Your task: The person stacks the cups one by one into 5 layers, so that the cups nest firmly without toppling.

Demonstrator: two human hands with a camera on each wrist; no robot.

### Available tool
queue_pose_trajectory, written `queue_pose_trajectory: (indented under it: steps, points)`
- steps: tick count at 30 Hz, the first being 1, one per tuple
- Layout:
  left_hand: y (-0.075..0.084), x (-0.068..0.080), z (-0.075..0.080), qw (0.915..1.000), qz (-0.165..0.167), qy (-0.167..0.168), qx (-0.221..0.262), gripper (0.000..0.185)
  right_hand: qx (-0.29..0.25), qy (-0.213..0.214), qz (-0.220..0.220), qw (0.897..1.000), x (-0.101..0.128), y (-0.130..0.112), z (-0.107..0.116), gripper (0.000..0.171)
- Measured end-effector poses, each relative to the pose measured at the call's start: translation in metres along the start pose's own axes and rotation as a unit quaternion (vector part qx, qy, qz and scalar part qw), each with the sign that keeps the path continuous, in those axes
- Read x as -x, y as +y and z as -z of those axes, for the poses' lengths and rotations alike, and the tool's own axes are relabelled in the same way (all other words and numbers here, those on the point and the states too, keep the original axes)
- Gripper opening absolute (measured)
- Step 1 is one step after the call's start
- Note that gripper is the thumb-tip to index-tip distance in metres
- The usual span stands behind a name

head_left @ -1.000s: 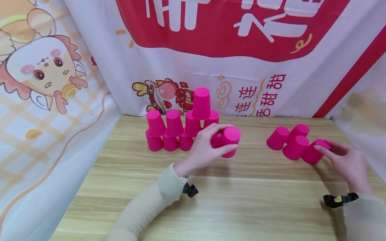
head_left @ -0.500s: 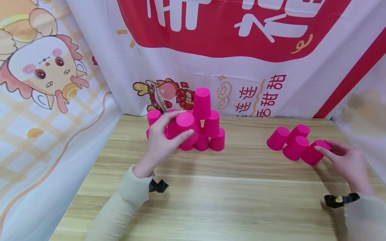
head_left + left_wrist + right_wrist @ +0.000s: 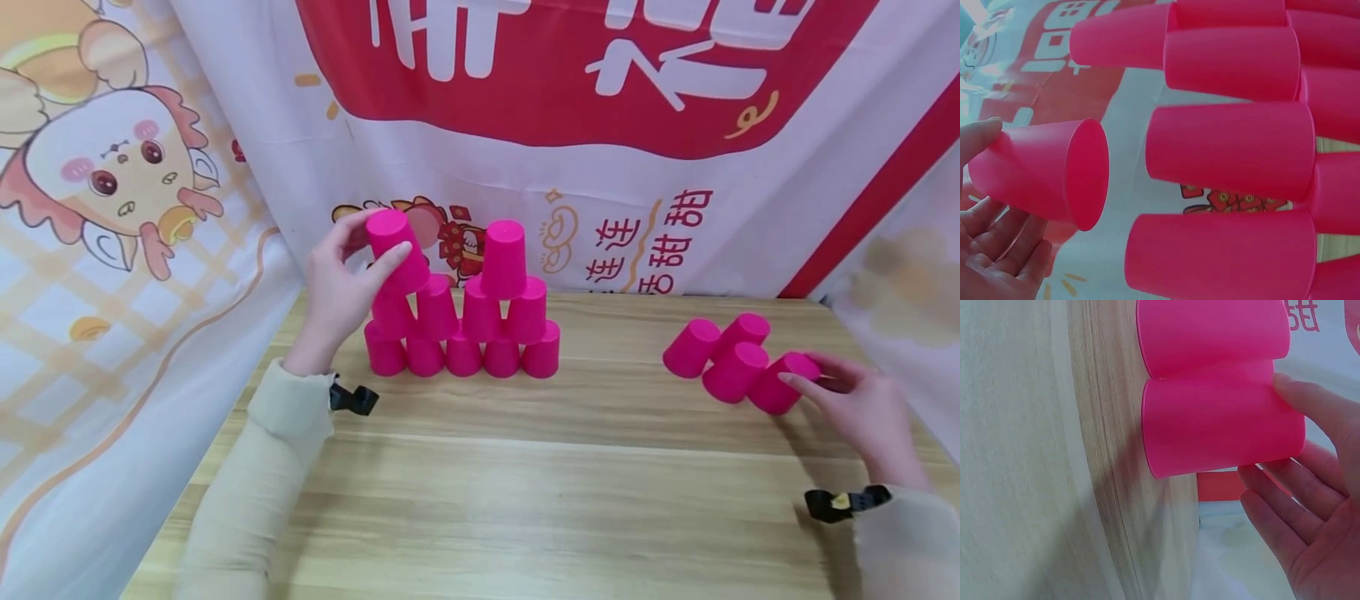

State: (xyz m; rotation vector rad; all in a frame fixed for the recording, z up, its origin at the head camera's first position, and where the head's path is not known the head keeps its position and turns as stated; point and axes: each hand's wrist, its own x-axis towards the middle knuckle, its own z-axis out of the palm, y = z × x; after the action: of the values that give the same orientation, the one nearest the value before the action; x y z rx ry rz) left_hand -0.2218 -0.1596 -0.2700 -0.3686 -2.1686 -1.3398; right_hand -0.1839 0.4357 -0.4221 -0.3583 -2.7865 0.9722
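Note:
My left hand (image 3: 339, 287) holds a pink cup (image 3: 402, 257), mouth down, above the left end of the stacked pink cups (image 3: 463, 354). In the left wrist view, a gap separates the held cup (image 3: 1029, 165) from the cups beneath. The stack has two rows of upside-down cups, and a single cup (image 3: 505, 260) sits on top toward the right. Over at the right, my right hand (image 3: 862, 408) grips the nearest cup (image 3: 776, 387) of a small group, thumb on one side and fingers on the other. That cup (image 3: 1222, 428) stands on the table against its neighbour.
The other loose cups (image 3: 735, 371) of the right group stand upside down, close together. Behind the wooden table (image 3: 525, 500) hangs a printed cloth (image 3: 465, 150), with another cloth (image 3: 150, 333) along the left side.
My left hand has carried its cup leftward from the stack's right side, then up above its left end. The right hand stays on its cup.

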Motion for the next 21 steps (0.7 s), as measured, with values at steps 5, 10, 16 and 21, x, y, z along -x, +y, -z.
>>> queue_pose_trajectory:
  steps: [5, 10, 16, 21]
  points:
    - [-0.028, -0.01, 0.0, 0.9996, 0.023, -0.009, -0.015, 0.052, 0.013, 0.002, 0.012, 1.0, 0.004, -0.005, 0.002, 0.073]
    - [-0.05, -0.016, -0.001, 0.9986, 0.043, -0.019, -0.025, 0.057, 0.019, 0.025, 0.038, 0.999, 0.013, -0.016, 0.01, 0.065]
    - [-0.055, -0.017, -0.003, 0.9978, 0.054, -0.032, -0.021, 0.059, 0.004, 0.048, 0.05, 0.998, 0.026, -0.041, 0.02, 0.06]
    - [-0.056, -0.017, -0.004, 0.997, 0.064, -0.039, -0.019, 0.06, 0.012, 0.07, 0.07, 0.995, 0.035, -0.067, 0.025, 0.06]
